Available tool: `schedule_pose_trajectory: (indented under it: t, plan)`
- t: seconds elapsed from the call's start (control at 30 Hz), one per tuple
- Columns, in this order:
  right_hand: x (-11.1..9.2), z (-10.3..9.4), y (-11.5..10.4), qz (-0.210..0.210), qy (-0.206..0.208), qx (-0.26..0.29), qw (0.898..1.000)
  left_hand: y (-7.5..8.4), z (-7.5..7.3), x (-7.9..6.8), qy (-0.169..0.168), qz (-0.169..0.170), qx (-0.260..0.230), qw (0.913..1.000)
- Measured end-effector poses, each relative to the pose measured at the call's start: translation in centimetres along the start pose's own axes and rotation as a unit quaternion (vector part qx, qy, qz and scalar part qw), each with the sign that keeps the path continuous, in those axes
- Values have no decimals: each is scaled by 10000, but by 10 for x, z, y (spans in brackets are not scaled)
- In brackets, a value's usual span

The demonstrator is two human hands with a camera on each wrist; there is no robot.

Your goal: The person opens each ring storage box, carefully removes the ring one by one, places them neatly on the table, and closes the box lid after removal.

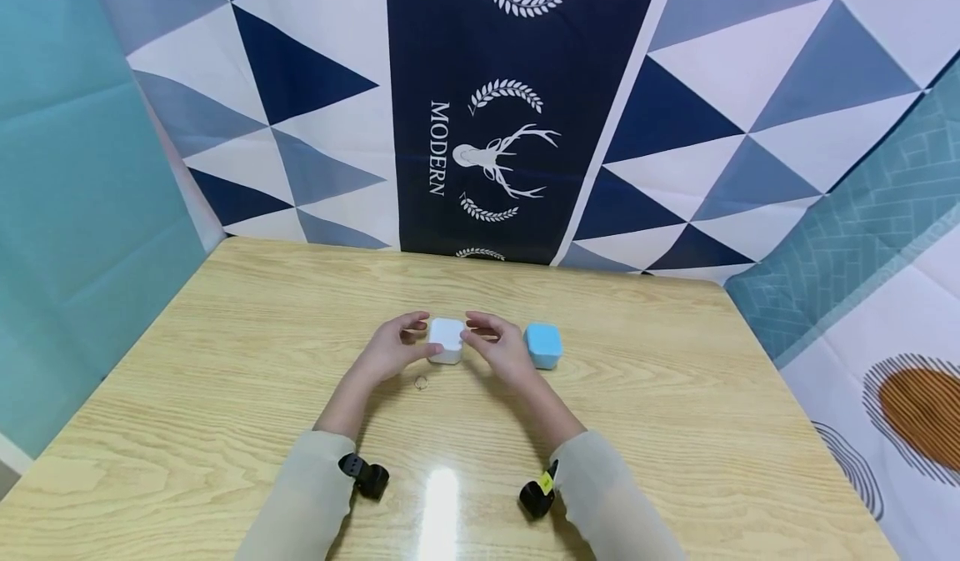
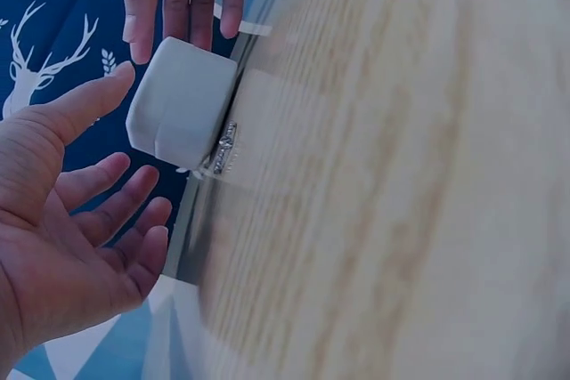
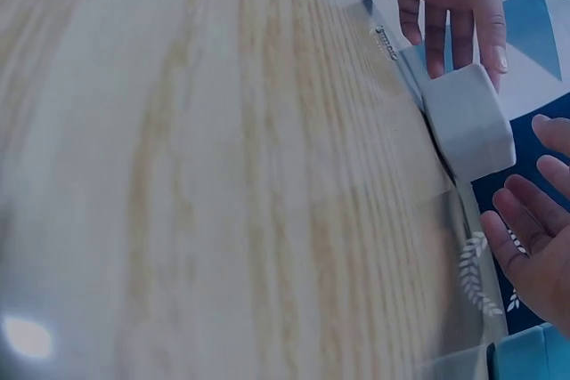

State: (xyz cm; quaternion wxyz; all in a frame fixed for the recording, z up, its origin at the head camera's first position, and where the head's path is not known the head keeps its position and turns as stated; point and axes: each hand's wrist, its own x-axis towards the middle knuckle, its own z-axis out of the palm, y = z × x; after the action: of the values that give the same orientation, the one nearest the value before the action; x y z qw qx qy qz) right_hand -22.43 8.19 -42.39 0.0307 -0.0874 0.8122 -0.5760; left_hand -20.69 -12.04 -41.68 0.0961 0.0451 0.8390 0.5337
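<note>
A small white box [image 1: 447,341] with rounded corners and a lid seam stands closed on the wooden table, between both hands. My left hand [image 1: 395,348] is at its left side, fingers loosely bent, the thumb tip overlapping the box in the head view; the left wrist view shows space between palm and box. On the right, my right hand [image 1: 501,348] has its fingers relaxed and spread beside the box [image 3: 469,122]. A thin silvery ring [image 1: 421,383], set with sparkling stones in the left wrist view, lies on the table nearer me than the box.
A light blue box [image 1: 543,345] of similar size stands just right of my right hand. The wooden table [image 1: 675,428] ends at a patterned cloth [image 1: 315,111] behind. Teal cloth [image 1: 75,211] hangs at the left. Black wrist cameras [image 1: 365,476] sit at both sleeves.
</note>
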Motion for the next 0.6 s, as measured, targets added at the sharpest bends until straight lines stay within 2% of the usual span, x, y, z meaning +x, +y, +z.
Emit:
schedule_pose_trajectory:
  t: [0.37, 0.6]
  plan:
    - [-3, -11, -8, -215, 97, -104, 9997, 9, 0, -3, 165, -3, 113, 9998]
    - [-5, -20, -11, -120, 206, -176, 9996, 17, 3, -4, 229, 122, 269, 9993]
